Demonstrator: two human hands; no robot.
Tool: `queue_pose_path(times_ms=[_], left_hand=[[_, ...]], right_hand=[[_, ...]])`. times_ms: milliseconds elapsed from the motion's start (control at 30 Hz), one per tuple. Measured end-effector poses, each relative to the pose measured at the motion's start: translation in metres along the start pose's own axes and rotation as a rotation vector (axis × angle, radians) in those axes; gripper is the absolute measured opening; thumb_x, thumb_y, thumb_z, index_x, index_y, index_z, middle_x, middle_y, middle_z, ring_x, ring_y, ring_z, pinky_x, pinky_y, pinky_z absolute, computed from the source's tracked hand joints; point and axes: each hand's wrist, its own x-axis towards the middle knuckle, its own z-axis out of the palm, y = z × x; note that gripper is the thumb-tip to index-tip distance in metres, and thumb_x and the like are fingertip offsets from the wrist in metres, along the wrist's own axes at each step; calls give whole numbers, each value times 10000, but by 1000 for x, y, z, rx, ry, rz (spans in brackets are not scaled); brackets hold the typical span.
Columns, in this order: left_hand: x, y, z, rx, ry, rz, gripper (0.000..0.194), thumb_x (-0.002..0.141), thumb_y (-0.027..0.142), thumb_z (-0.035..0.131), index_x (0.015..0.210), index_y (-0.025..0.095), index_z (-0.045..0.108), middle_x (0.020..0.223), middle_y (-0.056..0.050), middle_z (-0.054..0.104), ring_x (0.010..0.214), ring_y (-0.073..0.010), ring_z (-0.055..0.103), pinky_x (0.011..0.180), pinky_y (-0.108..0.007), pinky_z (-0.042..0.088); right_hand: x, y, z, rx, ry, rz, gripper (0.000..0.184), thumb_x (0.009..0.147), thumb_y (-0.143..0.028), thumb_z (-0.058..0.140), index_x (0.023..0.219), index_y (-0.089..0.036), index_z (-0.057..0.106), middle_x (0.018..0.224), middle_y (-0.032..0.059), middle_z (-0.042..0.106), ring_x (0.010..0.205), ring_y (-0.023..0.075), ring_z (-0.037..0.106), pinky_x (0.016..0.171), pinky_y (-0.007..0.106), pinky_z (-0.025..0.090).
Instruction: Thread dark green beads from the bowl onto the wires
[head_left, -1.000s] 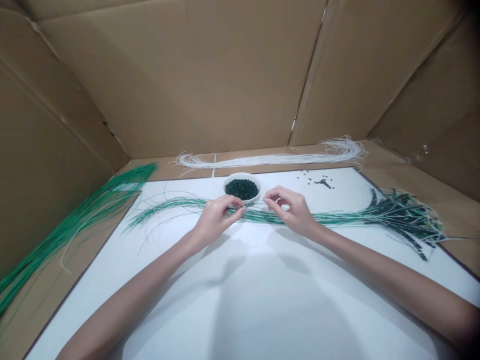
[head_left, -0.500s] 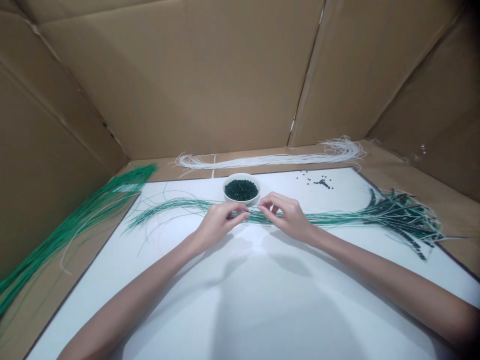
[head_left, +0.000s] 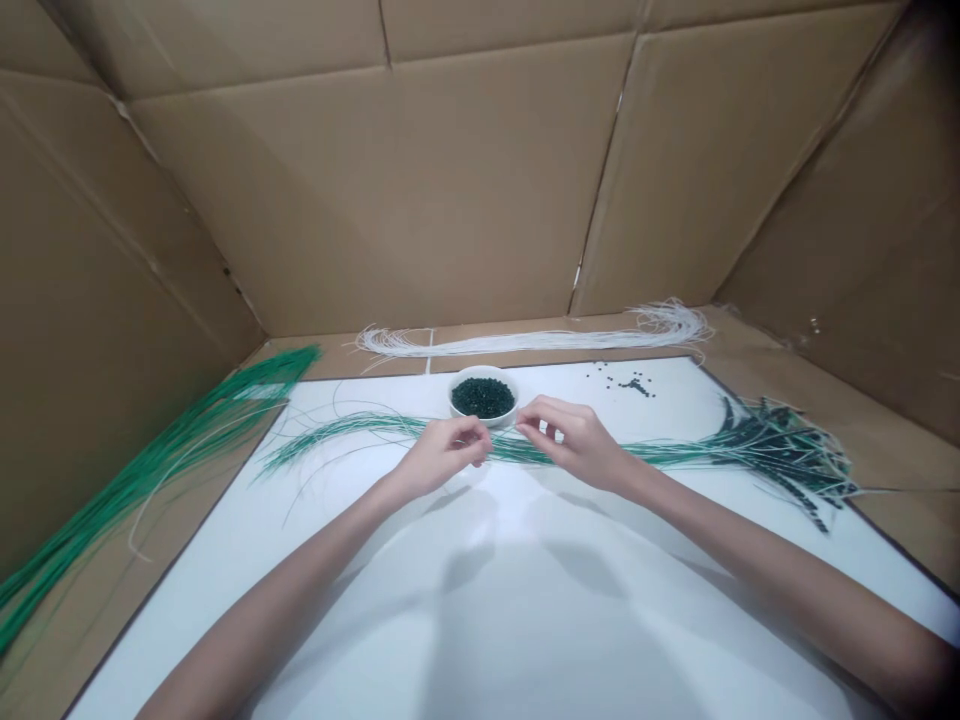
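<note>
My left hand (head_left: 442,455) and my right hand (head_left: 574,440) hover close together over a long bundle of green cords (head_left: 660,452) lying across a white board (head_left: 480,620). Both hands have their fingertips pinched. The left pinch holds something I cannot make out; the right pinch is at a thin cord end. Just behind the hands stands a small white bowl (head_left: 484,397) filled with dark green beads. The right end of the green bundle (head_left: 780,450) carries strung dark beads.
A bundle of white cords (head_left: 540,338) lies along the back. Loose dark beads (head_left: 626,382) are scattered at the board's back right. More green cords (head_left: 150,460) lie on the left. Cardboard walls (head_left: 420,180) enclose the area on three sides.
The view has tilted up slightly. My hands have drawn a little closer together, both keeping their pinch over the green cords.
</note>
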Motion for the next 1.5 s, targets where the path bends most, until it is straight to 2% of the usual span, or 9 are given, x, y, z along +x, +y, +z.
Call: queue_pose_path(times_ms=[133, 333, 400, 533, 733, 900, 1100, 1300, 1500], left_hand=[[1, 1, 3, -153, 85, -8, 254, 734, 365, 537, 874, 153, 550, 800, -30, 604, 575, -92, 533, 559, -200, 441], [2, 10, 0, 245, 393, 194, 210, 767, 327, 509, 751, 165, 643, 726, -29, 645, 637, -118, 555, 630, -202, 426], [3, 13, -4, 315, 386, 202, 208, 770, 303, 499, 773, 172, 660, 740, -26, 658, 652, -123, 565, 635, -200, 417], [7, 14, -9, 223, 271, 55, 265, 765, 322, 468, 744, 146, 666, 646, -21, 646, 584, -127, 571, 576, -196, 421], [15, 8, -9, 75, 260, -49, 244, 696, 342, 522, 685, 136, 651, 564, -10, 607, 541, -127, 553, 572, -212, 418], [21, 5, -6, -227, 290, -108, 205, 647, 311, 560, 676, 122, 635, 544, -3, 576, 490, -93, 495, 521, -196, 384], [27, -1, -2, -364, 279, -98, 158, 621, 253, 566, 660, 114, 629, 575, -6, 582, 490, -74, 460, 494, -185, 340], [29, -3, 0, -467, 273, -188, 170, 595, 260, 584, 664, 107, 615, 577, -11, 594, 482, -77, 474, 454, -181, 291], [28, 0, 3, -501, 226, -242, 182, 583, 267, 609, 664, 104, 620, 571, -6, 599, 497, -73, 479, 469, -180, 305]], right_hand=[[14, -11, -8, -41, -22, 26, 141, 807, -197, 429, 756, -157, 555, 698, 20, 569, 580, 89, 480, 538, 201, 376], [48, -31, -32, -150, -187, 113, 131, 749, -174, 465, 689, -152, 579, 653, 6, 607, 575, 95, 500, 549, 207, 348], [57, -31, -38, -143, -264, 156, 127, 725, -167, 479, 675, -141, 592, 641, 12, 612, 575, 98, 508, 546, 206, 347], [65, -24, -41, -80, -336, 239, 130, 695, -157, 487, 671, -122, 609, 610, 14, 605, 529, 89, 496, 518, 201, 353], [56, -9, -31, 56, -191, 342, 145, 687, -210, 511, 658, -122, 623, 612, 27, 598, 542, 101, 505, 468, 200, 383], [44, 2, -10, 417, 22, 468, 275, 664, -214, 547, 917, -138, 622, 923, 76, 622, 667, 125, 547, 477, 210, 447], [26, -1, 21, 837, 58, 589, 273, 614, -189, 581, 865, -130, 668, 862, 62, 632, 639, 112, 534, 540, 238, 466], [21, -3, 32, 900, 138, 554, 282, 592, -239, 637, 858, -160, 687, 926, 57, 599, 580, 89, 514, 513, 246, 450], [20, 4, 36, 837, 180, 570, 282, 605, -367, 647, 746, -126, 688, 721, 44, 631, 489, 68, 449, 459, 225, 404]])
